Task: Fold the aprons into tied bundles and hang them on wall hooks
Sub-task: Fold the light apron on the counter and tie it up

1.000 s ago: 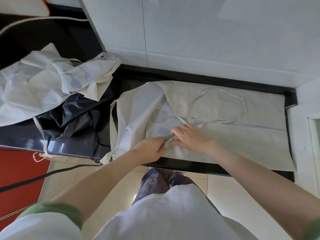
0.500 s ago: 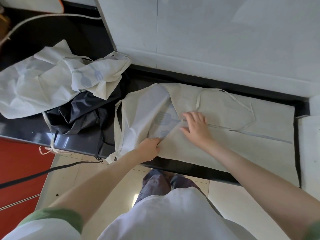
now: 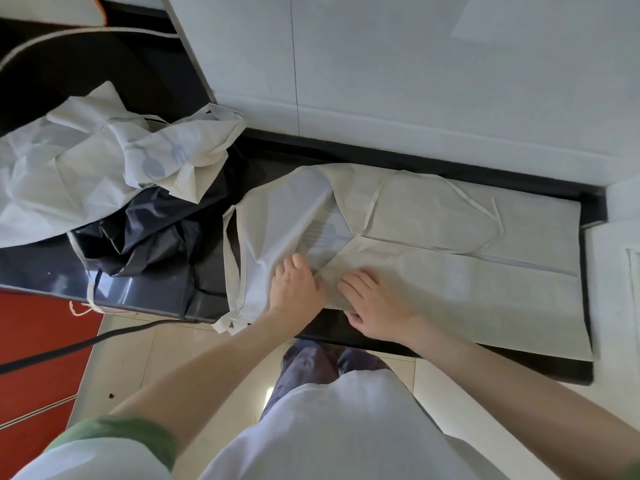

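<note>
A white apron (image 3: 450, 292) lies spread flat on the black counter (image 3: 450, 355), its long sides folded in towards the middle. Its neck strap (image 3: 433, 183) lies in a loop on top, and a blue cutlery print shows at the fold. My left hand (image 3: 294, 292) lies on the apron's left part, fingers stretched up to the corner of the folded flap. My right hand (image 3: 375, 306) is just beside it, fingers on top of the near flap and thumb tucked under its front edge, pinching the cloth.
A crumpled heap of white aprons (image 3: 86, 174) sits on the counter to the left, over a dark navy apron (image 3: 156, 237) that hangs past the edge. A black cable (image 3: 69, 348) crosses in front of a red cabinet (image 3: 34, 358). White wall panels (image 3: 415, 81) stand behind.
My right hand has drawn back from the middle of the apron to its near edge, next to my left hand. My left hand has shifted slightly up onto the cloth.
</note>
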Available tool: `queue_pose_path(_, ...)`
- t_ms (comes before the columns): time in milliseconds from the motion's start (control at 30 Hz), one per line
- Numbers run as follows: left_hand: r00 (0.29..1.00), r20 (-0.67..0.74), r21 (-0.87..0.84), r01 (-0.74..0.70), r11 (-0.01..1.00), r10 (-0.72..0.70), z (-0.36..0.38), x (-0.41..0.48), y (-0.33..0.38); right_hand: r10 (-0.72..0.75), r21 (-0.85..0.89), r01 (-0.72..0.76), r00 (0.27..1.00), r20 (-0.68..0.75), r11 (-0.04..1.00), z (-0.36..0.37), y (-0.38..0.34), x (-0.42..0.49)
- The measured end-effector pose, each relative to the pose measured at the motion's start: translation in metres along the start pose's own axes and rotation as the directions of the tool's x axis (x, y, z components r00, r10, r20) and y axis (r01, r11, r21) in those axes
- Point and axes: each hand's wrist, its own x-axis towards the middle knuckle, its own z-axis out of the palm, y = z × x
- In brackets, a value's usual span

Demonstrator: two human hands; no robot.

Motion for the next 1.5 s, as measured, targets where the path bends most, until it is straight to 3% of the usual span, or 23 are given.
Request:
queue_pose_path(100, 0.994, 0.108, -0.022, 0.021, 1.0, -0.018, -0.001, -0.007, -0.003, -0.08, -0.041, 0.076, 0.992, -0.094, 0.996, -0.002, -0.004, 0.004)
queue_pose_path(200, 0.992, 0.127, -0.055, 0.01, 0.998, -0.003, -0.001, -0.015, -0.008, -0.033, -0.007, 0.032, 0.991, -0.127, 0.999, -0.003, 0.001, 0.003)
queue_pose_path(400, 0.991, 0.135, -0.116, 0.026, 0.993, -0.01, -0.005, -0.021, -0.011, 0.045, 0.086, -0.036, 0.992, -0.117, 0.996, -0.008, 0.009, 0.001)
queue_pose_path(500, 0.978, 0.202, -0.231, 0.099, 0.968, -0.052, -0.014, -0.017, -0.016, -0.021, 0.054, 0.026, 0.997, -0.076, 0.998, -0.009, 0.016, -0.004)
queue_pose_path(600, 0.949, 0.31, -0.502, 0.213, 0.838, -0.056, -0.026, -0.01, -0.021, -0.093, 0.045, 0.094, 0.995, -0.037, 0.995, -0.011, 0.023, -0.008)
queue_pose_path(700, 0.926, 0.376, -0.728, 0.31, 0.612, -0.022, -0.036, -0.006, -0.017, 0.025, 0.167, -0.014, 0.998, -0.062, 0.986, -0.022, 0.025, 0.001)
queue_pose_path(767, 0.918, 0.395, -0.774, 0.36, 0.52, -0.048, -0.038, -0.003, -0.011, 0.128, 0.251, -0.103, 0.988, -0.085, 0.963, -0.031, 0.023, 0.008)
queue_pose_path(800, 0.926, 0.374, -0.756, 0.334, 0.563, -0.047, -0.037, -0.002, -0.008, 0.183, 0.288, -0.15, 0.979, -0.091, 0.946, -0.033, 0.022, 0.01)
queue_pose_path(833, 0.945, 0.325, -0.689, 0.258, 0.677, -0.029, -0.037, -0.002, -0.005, 0.241, 0.331, -0.203, 0.968, -0.077, 0.922, -0.036, 0.022, 0.011)
queue_pose_path(900, 0.984, 0.178, -0.386, 0.045, 0.922, 0.026, -0.035, -0.005, 0.0, 0.309, 0.397, -0.265, 0.95, -0.049, 0.879, -0.043, 0.023, 0.013)
queue_pose_path(933, 0.994, 0.093, -0.246, -0.036, 0.969, 0.06, -0.035, -0.007, 0.002, 0.319, 0.409, -0.271, 0.946, -0.052, 0.871, -0.046, 0.023, 0.014)
queue_pose_path(1000, 0.996, -0.017, -0.155, -0.085, 0.984, 0.083, -0.034, -0.01, 0.004, 0.324, 0.416, -0.278, 0.945, -0.042, 0.866, -0.054, 0.024, 0.014)
queue_pose_path(1133, 0.983, -0.141, -0.141, -0.137, 0.981, 0.117, -0.039, -0.012, 0.001, 0.344, 0.376, -0.295, 0.936, -0.069, 0.879, -0.06, 0.029, 0.013)
queue_pose_path(1233, 0.958, -0.17, -0.182, -0.262, 0.948, 0.232, -0.05, -0.01, -0.006, 0.375, 0.339, -0.326, 0.922, -0.09, 0.883, -0.063, 0.034, 0.012)
queue_pose_path(1400, 0.88, -0.085, -0.276, -0.471, 0.838, 0.467, -0.06, -0.004, -0.027, 0.305, 0.225, -0.27, 0.942, -0.14, 0.936, -0.067, 0.037, 0.008)
queue_pose_path(1500, 0.849, 0.168, -0.307, -0.438, 0.845, 0.501, -0.069, -0.001, -0.046, 0.118, 0.036, -0.113, 0.976, -0.184, 0.993, -0.059, 0.04, 0.001)
